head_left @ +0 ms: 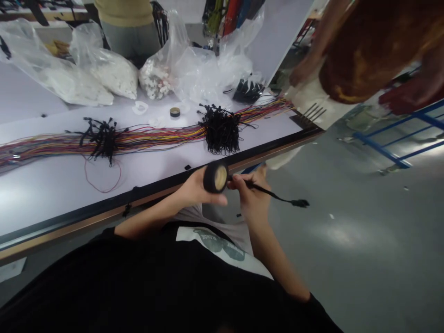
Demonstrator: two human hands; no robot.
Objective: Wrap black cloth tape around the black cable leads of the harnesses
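Note:
A roll of black tape (215,178) is gripped in my left hand (198,188), its pale core facing right, just beyond the table's front edge. Close to its right, my right hand (255,194) pinches a short black cable (268,190) whose connector end hangs out to the right. Between the hands, the cable's other end reaches toward the roll; whether tape joins them I cannot tell. On the table behind lies a long bundle of coloured wires (166,136) with a dense cluster of black connectors (222,129) and a smaller black cluster (102,138) further left.
Clear plastic bags of white parts (114,74) line the back of the table (152,173). A second tape roll (175,112) lies behind the wires. Metal prongs (314,112) stand at the right corner. One person is across the table, another at right near a blue metal frame (385,148).

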